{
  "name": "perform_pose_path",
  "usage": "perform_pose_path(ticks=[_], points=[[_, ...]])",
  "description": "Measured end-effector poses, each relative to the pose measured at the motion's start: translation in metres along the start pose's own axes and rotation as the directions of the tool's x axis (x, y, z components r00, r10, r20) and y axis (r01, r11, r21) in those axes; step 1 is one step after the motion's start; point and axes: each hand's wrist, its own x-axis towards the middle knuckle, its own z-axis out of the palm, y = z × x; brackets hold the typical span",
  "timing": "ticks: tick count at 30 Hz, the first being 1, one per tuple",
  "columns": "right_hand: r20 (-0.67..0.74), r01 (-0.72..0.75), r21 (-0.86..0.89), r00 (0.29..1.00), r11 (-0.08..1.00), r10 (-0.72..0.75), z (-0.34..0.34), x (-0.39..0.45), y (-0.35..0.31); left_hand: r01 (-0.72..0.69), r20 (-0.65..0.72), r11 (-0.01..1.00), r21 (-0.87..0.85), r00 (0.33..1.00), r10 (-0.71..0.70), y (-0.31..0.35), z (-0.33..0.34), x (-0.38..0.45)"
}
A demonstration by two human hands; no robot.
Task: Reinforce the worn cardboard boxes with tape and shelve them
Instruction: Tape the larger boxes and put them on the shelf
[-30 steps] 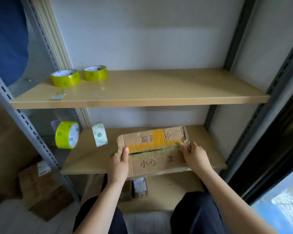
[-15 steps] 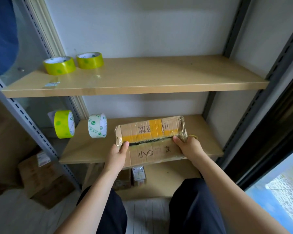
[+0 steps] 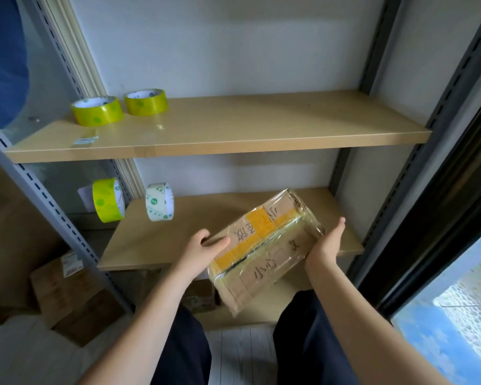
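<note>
A flat cardboard box (image 3: 264, 251) wrapped in clear tape, with yellow tape strips and black handwriting, hangs tilted over the front edge of the lower shelf (image 3: 161, 245). Its far end points up and to the right. My left hand (image 3: 203, 245) presses against its left long side. My right hand (image 3: 326, 243) clasps its right long side. Two yellow-green tape rolls (image 3: 97, 111) lie flat on the upper shelf (image 3: 233, 132). A yellow roll (image 3: 107, 200) and a white roll (image 3: 160, 202) stand on edge at the lower shelf's left.
Grey slotted uprights (image 3: 39, 190) frame the shelving on both sides. Worn cardboard boxes (image 3: 70, 295) sit on the floor at lower left. More small boxes (image 3: 200, 298) lie under the lower shelf. A dark door frame (image 3: 442, 218) runs along the right.
The box was lying square on the lower shelf under both hands. It is now lifted off, pulled toward me and turned so that it sits diagonally. The view has tipped upward slightly.
</note>
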Motion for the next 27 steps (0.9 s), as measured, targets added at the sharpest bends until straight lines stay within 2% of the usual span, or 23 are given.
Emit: perform_pose_path(ticks=[2, 4, 6, 9, 12, 14, 16, 19, 21, 23, 25, 27], points=[[0.094, -0.072, 0.105, 0.994, 0.992, 0.063, -0.009, -0.007, 0.017, -0.124, 0.194, 0.989, 0.085, 0.975, 0.105, 0.018, 0.003, 0.005], [0.180, -0.088, 0.158, 0.982, 0.983, 0.059, -0.010, -0.022, 0.042, -0.178, 0.318, 0.959, 0.222, 0.943, 0.101, 0.035, 0.004, 0.015], [0.237, -0.108, 0.150, 0.969, 0.983, 0.071, -0.003, -0.037, 0.061, -0.168, 0.343, 0.932, 0.321, 0.938, 0.051, 0.050, -0.001, 0.031], [0.219, -0.126, 0.067, 0.970, 0.990, 0.108, 0.007, -0.042, 0.076, -0.084, 0.394, 0.943, 0.323, 0.918, -0.053, 0.052, -0.005, 0.049], [0.216, -0.123, 0.028, 0.970, 0.992, 0.114, 0.008, -0.033, 0.073, -0.056, 0.376, 0.952, 0.301, 0.924, -0.065, 0.049, 0.000, 0.057], [0.336, -0.152, 0.044, 0.933, 0.987, 0.129, 0.007, -0.027, 0.061, -0.022, 0.373, 0.955, 0.296, 0.923, -0.094, 0.053, -0.005, 0.060], [0.457, -0.115, 0.010, 0.884, 0.993, 0.097, 0.008, -0.020, 0.049, 0.053, 0.385, 0.957, 0.285, 0.908, -0.165, 0.054, -0.010, 0.062], [0.394, 0.036, -0.172, 0.918, 0.984, 0.035, 0.011, -0.010, 0.049, 0.077, 0.331, 0.956, 0.282, 0.928, -0.172, 0.045, -0.003, 0.059], [0.351, 0.044, -0.271, 0.935, 0.962, 0.056, 0.018, -0.006, 0.043, 0.030, 0.299, 0.948, 0.316, 0.946, -0.130, 0.049, 0.000, 0.058], [0.343, 0.020, -0.326, 0.934, 0.945, 0.099, 0.024, -0.005, 0.026, 0.053, 0.294, 0.964, 0.259, 0.947, -0.131, 0.057, -0.001, 0.056], [0.434, -0.006, -0.332, 0.887, 0.943, 0.158, 0.026, -0.008, 0.010, 0.159, 0.270, 0.977, 0.141, 0.944, -0.192, 0.062, -0.001, 0.055], [0.548, 0.042, -0.328, 0.822, 0.944, 0.154, 0.022, -0.015, 0.010, 0.261, 0.210, 0.965, 0.029, 0.942, -0.261, 0.060, 0.006, 0.054]])
